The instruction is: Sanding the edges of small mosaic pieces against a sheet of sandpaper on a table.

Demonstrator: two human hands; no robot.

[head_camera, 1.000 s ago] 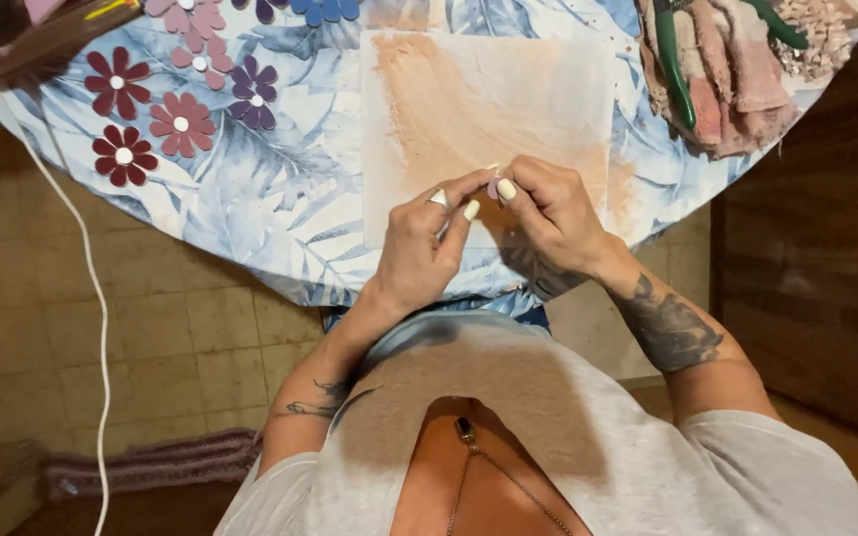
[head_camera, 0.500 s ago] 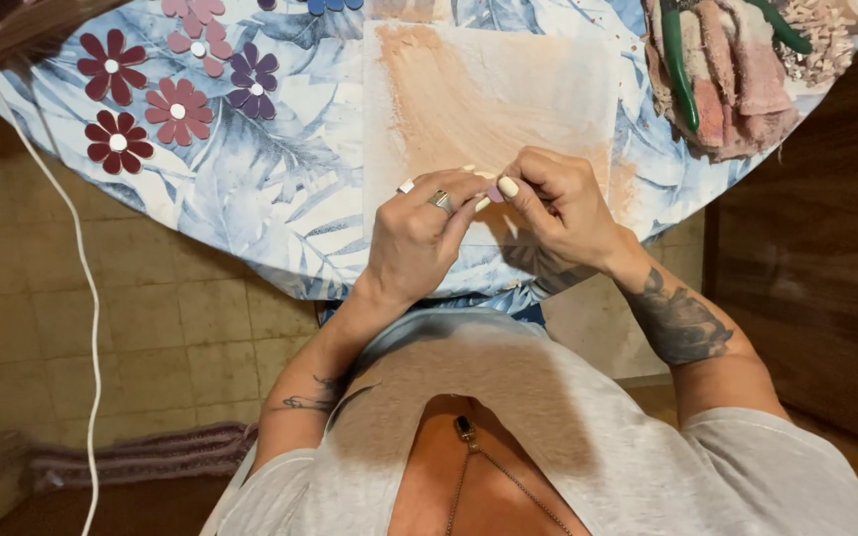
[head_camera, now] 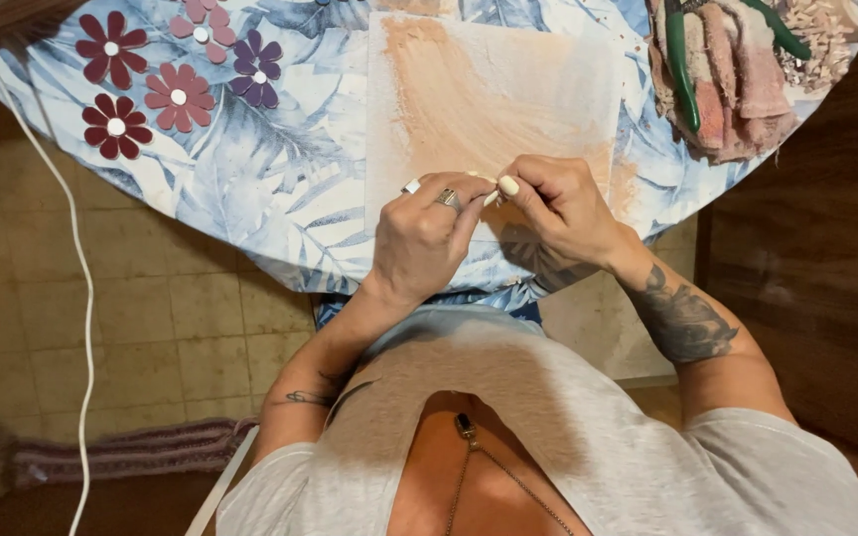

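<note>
My left hand [head_camera: 424, 238] and my right hand [head_camera: 558, 206] meet fingertip to fingertip over the near edge of a white board smeared with peach colour [head_camera: 494, 99]. The fingers of both hands pinch together around something very small and pale between them; what it is cannot be made out. A ring shows on a left-hand finger. The board lies on a round table covered with a blue leaf-print cloth [head_camera: 250, 179].
Several dark red, pink and purple flower cut-outs [head_camera: 176, 69] lie on the cloth at the left. A pinkish rag with green-handled pliers [head_camera: 722, 69] sits at the right. A white cord [head_camera: 62, 248] hangs down past the tiled floor. A dark wooden surface [head_camera: 806, 258] stands at the right.
Both hands stay pinched together at the board's near edge; they have shifted slightly, and the view has drifted a little.
</note>
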